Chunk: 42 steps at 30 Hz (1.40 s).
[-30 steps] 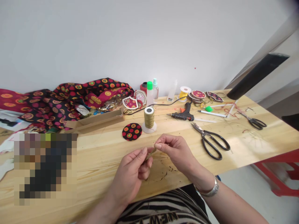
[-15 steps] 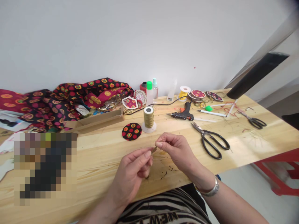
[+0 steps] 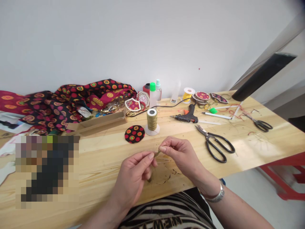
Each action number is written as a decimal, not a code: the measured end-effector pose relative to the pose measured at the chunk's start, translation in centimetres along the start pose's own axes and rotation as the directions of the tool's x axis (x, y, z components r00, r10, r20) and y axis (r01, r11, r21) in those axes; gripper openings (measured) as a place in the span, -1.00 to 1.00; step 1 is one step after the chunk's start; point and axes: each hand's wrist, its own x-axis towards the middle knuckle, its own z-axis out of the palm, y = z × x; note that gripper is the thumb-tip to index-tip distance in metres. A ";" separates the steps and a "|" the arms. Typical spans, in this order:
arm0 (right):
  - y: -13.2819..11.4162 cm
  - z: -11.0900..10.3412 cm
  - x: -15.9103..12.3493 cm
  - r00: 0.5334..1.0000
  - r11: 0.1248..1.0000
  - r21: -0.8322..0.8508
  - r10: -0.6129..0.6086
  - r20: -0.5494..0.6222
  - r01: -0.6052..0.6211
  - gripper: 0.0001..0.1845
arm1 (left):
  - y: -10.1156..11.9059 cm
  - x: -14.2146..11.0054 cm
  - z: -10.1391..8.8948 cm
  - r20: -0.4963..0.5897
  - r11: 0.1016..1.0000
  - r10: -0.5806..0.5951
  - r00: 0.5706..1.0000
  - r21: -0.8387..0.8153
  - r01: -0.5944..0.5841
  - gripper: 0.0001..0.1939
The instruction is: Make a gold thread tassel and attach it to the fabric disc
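Both of my hands pinch a short twist of olive-gold thread (image 3: 157,154) above the front of the wooden table. My left hand (image 3: 137,170) is closed, thumb against forefinger, on the thread's lower left end; a small brownish tuft shows under its curled fingers. At the other end, my right hand (image 3: 177,152) is closed with thumb and fingertips together. Just beyond them stands a spool of olive-gold thread (image 3: 152,121), and beside it lies a round patterned fabric piece (image 3: 134,134). Black-handled scissors (image 3: 213,141) rest open to the right of my right hand.
A black glue gun (image 3: 187,117) lies behind the scissors, its cable running left. Patterned cloth (image 3: 71,98), a cardboard box (image 3: 100,125), a green-capped bottle (image 3: 152,95) and a yellow spool (image 3: 188,94) line the back. Smaller scissors (image 3: 262,125) lie right. Dark scraps dot the front.
My left hand has shifted very slightly, and more of the thread shows between my fingertips. My right hand keeps nearly the same place and pinch.
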 end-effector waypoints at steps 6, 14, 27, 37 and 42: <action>-0.4 0.1 -0.1 1.000 1.000 -0.006 0.029 0.007 -0.029 -0.76 | 0.0 0.0 0.0 -0.025 0.999 0.025 0.999 0.028 -0.024 -0.82; -0.4 0.1 -0.1 0.998 0.999 -0.002 0.053 0.029 -0.053 -0.74 | 0.0 0.1 0.0 -0.049 1.000 0.028 0.998 -0.007 -0.029 -0.82; -0.4 0.0 0.1 1.000 0.998 -0.064 0.023 0.015 -0.022 -0.76 | -0.2 0.1 -0.2 -0.033 0.992 0.083 0.996 0.102 -0.080 -0.81; -0.5 0.1 0.0 0.997 0.986 -0.153 -0.071 0.010 0.071 -0.90 | -0.7 0.0 -0.8 0.007 0.930 0.126 0.992 0.347 -0.120 -0.79; -0.6 0.0 -0.1 0.995 0.970 -0.221 -0.092 0.047 0.100 -0.93 | -0.6 0.0 -0.9 0.025 0.873 0.153 0.988 0.465 -0.147 -0.76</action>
